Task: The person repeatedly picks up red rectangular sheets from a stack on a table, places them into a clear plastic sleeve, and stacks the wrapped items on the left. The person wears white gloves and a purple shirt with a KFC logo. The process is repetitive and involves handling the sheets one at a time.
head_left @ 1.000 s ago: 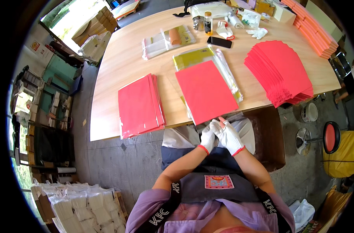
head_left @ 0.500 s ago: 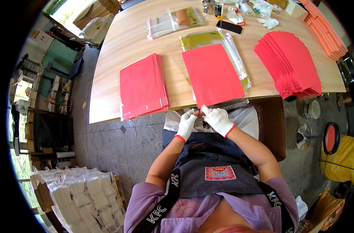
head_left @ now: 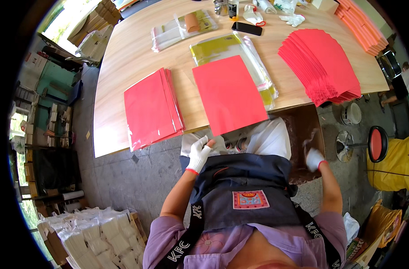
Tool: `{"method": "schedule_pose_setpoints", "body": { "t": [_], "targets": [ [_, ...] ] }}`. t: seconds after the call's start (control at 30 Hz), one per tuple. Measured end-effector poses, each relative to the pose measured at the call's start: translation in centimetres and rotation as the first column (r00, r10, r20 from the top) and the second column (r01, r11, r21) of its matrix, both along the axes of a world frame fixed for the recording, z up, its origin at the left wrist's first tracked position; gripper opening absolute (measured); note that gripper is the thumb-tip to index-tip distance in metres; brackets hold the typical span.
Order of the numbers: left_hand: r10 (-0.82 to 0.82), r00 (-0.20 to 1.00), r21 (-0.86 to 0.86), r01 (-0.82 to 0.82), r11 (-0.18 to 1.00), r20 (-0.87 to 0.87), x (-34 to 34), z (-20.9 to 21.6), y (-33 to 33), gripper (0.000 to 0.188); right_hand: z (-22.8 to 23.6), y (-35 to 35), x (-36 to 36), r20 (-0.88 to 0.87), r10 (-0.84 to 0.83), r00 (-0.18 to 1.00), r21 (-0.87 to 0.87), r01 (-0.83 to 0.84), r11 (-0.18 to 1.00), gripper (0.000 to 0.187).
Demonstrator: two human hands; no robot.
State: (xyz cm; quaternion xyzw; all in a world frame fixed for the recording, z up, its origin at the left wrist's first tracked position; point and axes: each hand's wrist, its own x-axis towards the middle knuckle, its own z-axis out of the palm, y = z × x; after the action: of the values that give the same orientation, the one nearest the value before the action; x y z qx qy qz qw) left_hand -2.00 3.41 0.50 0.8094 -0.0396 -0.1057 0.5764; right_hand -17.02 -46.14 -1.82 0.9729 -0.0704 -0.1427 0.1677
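Note:
My left hand (head_left: 198,154), in a white glove with bare fingertips, hovers over my lap just off the table edge, loosely open with nothing visible in it. Off to the right, my right hand (head_left: 314,160), also gloved, is over a brown box (head_left: 298,130) beside my leg. Its fingers are smeared by motion; a thin clear strip (head_left: 309,138) shows just above them. In front of me a red sheet (head_left: 231,95) overhangs the table edge, partly on clear plastic bags (head_left: 220,47) with olive print. To its left lies a stack of red sheets in clear sleeves (head_left: 151,110).
Fanned red sheets (head_left: 321,65) lie at the table's right. Farther back are another bundle of clear bags (head_left: 168,33), a black phone (head_left: 247,28), red-handled scissors (head_left: 258,21) and a white glove (head_left: 293,19). A round red-topped stool (head_left: 377,143) stands on the right.
My hands were together at the near edge of the red sheet. The right has swung out over the box; the left has drawn back slightly left. The view has shifted a little.

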Motion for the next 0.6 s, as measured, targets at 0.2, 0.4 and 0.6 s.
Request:
{"method": "schedule_pose_setpoints", "body": {
  "t": [0.2, 0.4, 0.6],
  "targets": [
    [-0.205, 0.631, 0.423, -0.216, 0.88, 0.749, 0.3, 2.5, -2.6, 0.031, 4.0, 6.2, 1.1, -0.05, -0.263, 0.964, 0.509, 0.251, 0.823, 0.048],
    [-0.345, 0.567, 0.47, -0.086, 0.878, 0.748, 1.7, 4.0, -3.5, 0.017, 10.4, 16.1, 10.7, 0.616, 0.198, 0.762, 0.456, -0.55, 0.7, 0.05],
    [0.339, 0.941, -0.247, -0.331, 0.911, -0.011, -0.6, 3.9, -3.9, 0.014, 4.7, 18.3, 12.8, 0.359, -0.519, 0.776, 0.928, -0.237, 0.287, 0.029]
  ]
}}
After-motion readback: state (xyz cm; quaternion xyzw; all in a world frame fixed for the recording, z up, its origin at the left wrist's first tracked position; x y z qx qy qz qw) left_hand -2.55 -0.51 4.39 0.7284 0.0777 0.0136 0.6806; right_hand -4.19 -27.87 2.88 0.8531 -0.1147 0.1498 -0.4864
